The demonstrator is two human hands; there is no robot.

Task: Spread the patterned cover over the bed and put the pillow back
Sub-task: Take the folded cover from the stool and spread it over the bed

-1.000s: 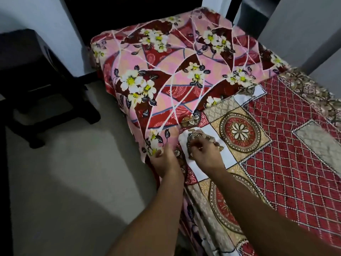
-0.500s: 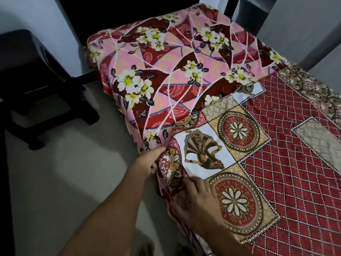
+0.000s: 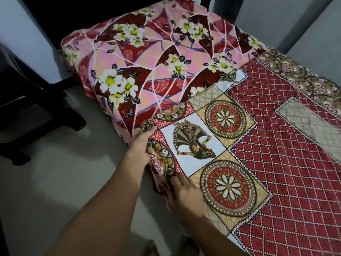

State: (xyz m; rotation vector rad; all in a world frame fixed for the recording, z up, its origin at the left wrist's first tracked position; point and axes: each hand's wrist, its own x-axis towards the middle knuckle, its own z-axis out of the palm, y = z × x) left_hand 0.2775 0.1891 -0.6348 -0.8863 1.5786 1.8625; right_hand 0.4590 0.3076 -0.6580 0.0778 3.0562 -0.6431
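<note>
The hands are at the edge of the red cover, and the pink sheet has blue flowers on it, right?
Not quite. The head view shows the pink sheet has white flowers with yellow middles, not blue ones. The left hand and right hand are indeed at the edge of the red cover.

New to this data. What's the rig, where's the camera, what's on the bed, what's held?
No machine: a person works with bare hands. The single camera sits on their head, looking forward and down, so both forearms enter from below. The left hand touches the bunched side edge of the red patterned cloth cover with diamond lattice and flower medallions; whether it pinches the cloth is hidden. The right hand lies flat on the cover, fingers straight. Beyond the cover shows a pink floral bed sheet. No pillow is in view. A black chair base stands on the floor at left.
</note>
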